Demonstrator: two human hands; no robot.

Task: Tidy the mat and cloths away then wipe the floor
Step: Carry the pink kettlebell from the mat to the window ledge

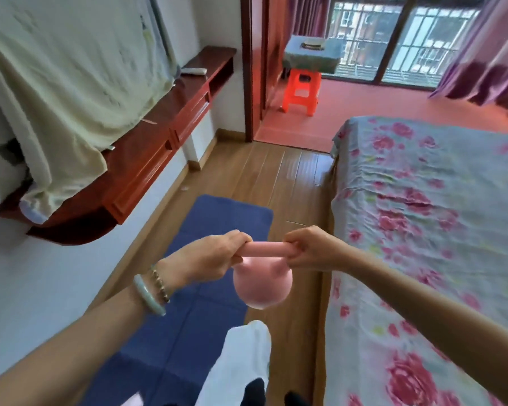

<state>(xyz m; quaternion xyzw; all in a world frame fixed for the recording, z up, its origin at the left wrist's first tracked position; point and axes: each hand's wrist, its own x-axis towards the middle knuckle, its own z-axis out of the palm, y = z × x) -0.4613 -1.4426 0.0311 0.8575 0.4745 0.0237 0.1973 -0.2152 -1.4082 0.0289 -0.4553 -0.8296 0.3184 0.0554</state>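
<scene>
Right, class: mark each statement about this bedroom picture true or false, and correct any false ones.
1. The left hand and right hand both grip the handle of the pink kettlebell. True.
2. The blue mat is rolled up against the wall. False: it lies flat on the wooden floor.
3. The bed has a flowered sheet. True.
4. The stool in the far room is green. False: it is orange-red.
5. A pale cloth hangs down onto the red-brown shelf. True.
</scene>
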